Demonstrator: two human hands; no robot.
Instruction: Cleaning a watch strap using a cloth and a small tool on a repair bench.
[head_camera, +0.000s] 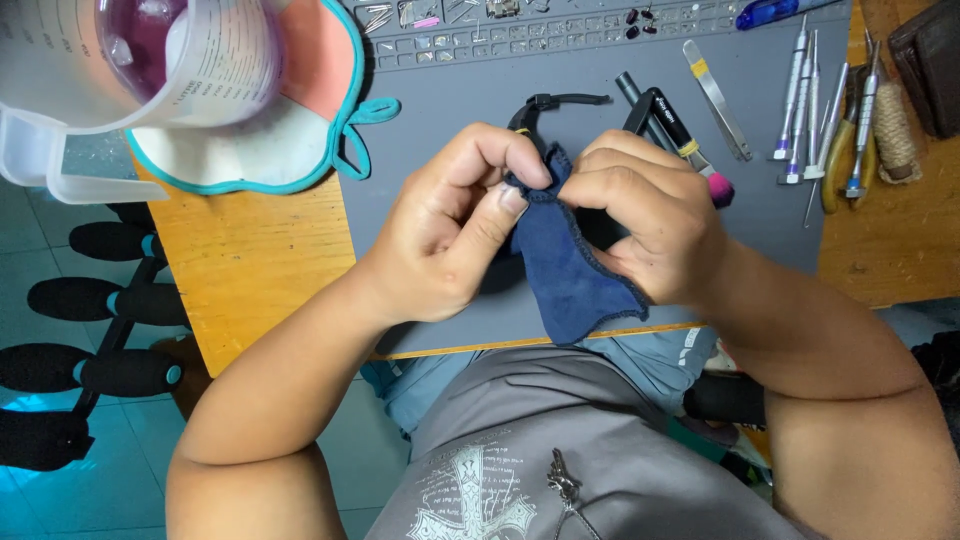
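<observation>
We hold a dark blue cloth (565, 265) between both hands above the near edge of the grey work mat (450, 110). Our left hand (450, 225) is closed, thumb and forefinger pinching the cloth's upper hem; our right hand (640, 215) is curled shut around the cloth from the 3 o'clock side, and whatever small part it may enclose is hidden from us. A black strap-like piece (560, 100) emerges behind the fingers at 12 o'clock; we cannot tell whether it joins anything in the cloth. The cloth's long axis runs from the pinched corner at about 11 o'clock down to its free hem at about 5 o'clock, the loose end pointing toward our lap. As we judge it, the main risk is a slip: the pinch takes only the hem, so a twist of the right hand could pull the cloth free, or drop a wrapped part off the mat's near edge onto the floor. A second risk lies at 3 o'clock, where a pink-tipped brush (715, 185) lies touching or just behind our right knuckles, with tweezers (718, 100) and a row of precision screwdrivers (812, 100) beyond; an outward sweep of that hand could scatter them. The clear measuring jug (150, 60) at 10 o'clock stands well apart.
</observation>
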